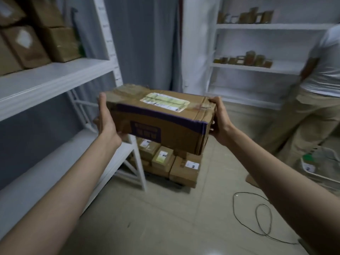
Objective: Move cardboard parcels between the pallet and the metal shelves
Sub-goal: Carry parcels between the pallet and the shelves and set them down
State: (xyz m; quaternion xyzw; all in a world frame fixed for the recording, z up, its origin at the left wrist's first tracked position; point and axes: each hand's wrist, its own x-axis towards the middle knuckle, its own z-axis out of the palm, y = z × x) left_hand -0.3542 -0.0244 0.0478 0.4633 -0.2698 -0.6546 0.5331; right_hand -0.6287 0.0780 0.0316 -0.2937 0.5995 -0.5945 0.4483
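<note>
Here, in the head view, a cardboard parcel (pixel 161 118) is held in mid-air between two outstretched bare arms, above the floor and in front of a low stack of parcels (pixel 171 162). The parcel is an oblong brown carton with a pale yellow-green shipping label (pixel 164 102) on its top face, a dark purple band along the upper front edge, and a purple printed panel on the front whose text is too blurred to read. Clear tape crosses the top, and the right end is creased and dented. The left hand (pixel 106 119) presses flat against the left end, thumb upright along the edge and fingers reaching under the carton. The right hand (pixel 219 119) grasps the right end, thumb over the top corner, fingers hidden behind the carton.

The stack of parcels rests on the floor beside the foot of the white metal shelves (pixel 55 74); what supports it cannot be told. Each visible carton in it carries a small white or yellowish label. On the upper left shelf stand several larger brown boxes (pixel 36 41). A second white shelf unit (pixel 257 69) against the far wall holds rows of small brown items. The floor (pixel 165 218) is pale tile, with a thin dark cable (pixel 261 218) looped across it. At right stands another person (pixel 316 80) in a white shirt and khaki trousers, near a white wire basket (pixel 320 162).
</note>
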